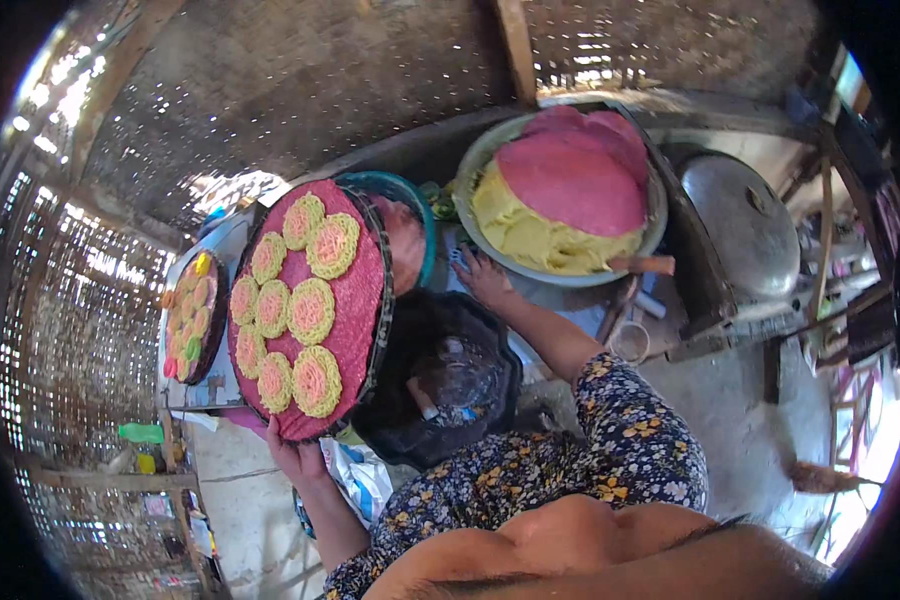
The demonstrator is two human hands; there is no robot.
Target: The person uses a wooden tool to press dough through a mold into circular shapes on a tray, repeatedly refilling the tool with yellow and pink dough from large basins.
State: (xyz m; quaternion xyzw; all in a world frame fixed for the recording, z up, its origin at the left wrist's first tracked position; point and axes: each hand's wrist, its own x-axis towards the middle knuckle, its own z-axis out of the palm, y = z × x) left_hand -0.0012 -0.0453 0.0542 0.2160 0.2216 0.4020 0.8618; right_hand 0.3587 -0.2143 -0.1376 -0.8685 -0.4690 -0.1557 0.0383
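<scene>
My left hand [298,457] grips the lower rim of a round tray [352,390] lined with pink mesh, which looks tilted. On it lie several round yellow-green pieces with pink lattice centres [310,310]. My right hand [486,279] reaches past a black scalloped basin [450,360], its fingers at a small blue-and-white thing [459,258] that is hard to make out. Right of that hand stands a large pale basin [466,187] heaped with yellow dough-like mass [525,229] under a pink sheet [577,176]. A wooden handle [641,265] rests at its edge.
A teal basin [429,217] with pinkish contents stands behind the tray. Further left, a smaller tray [217,337] of coloured pieces lies on a table [229,382]. A big metal lid [742,225] is at the right, beyond a dark wooden edge [682,225]. Woven walls enclose the space.
</scene>
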